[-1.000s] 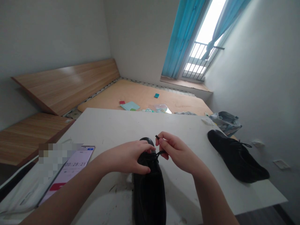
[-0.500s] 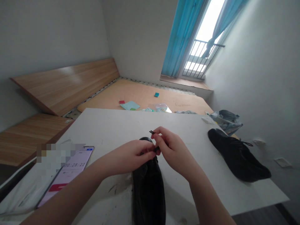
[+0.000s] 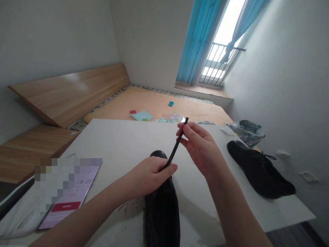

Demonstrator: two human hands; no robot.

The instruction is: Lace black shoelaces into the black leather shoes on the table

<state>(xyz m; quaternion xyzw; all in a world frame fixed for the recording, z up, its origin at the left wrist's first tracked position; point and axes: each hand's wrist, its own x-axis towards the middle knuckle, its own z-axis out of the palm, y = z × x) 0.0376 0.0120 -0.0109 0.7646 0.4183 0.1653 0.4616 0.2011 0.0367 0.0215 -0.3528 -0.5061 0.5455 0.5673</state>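
A black shoe (image 3: 162, 216) stands on the white table in front of me, toe pointing away. From it black shoelaces (image 3: 177, 147) run up in a straight, taut strip. My right hand (image 3: 196, 142) pinches their upper end, above and to the right of the toe. Lower down, my left hand (image 3: 150, 173) grips the same laces between thumb and fingers, resting over the shoe's front. The lacing holes are hidden under my left hand. On the right lies a second black shoe (image 3: 260, 171), its laces tied with a loop showing.
At the left of the white table (image 3: 120, 137) lie a phone (image 3: 73, 195) with a timer on its screen and a white plastic wrapper (image 3: 23, 219), partly blurred out. Beyond the table, a bed (image 3: 154, 99) bears small packets. A plastic bag (image 3: 248, 132) sits past the far shoe.
My right hand has moved up and away from the left, drawing the laces out into a long straight strip. My left hand stays by the shoe with its grip closed.
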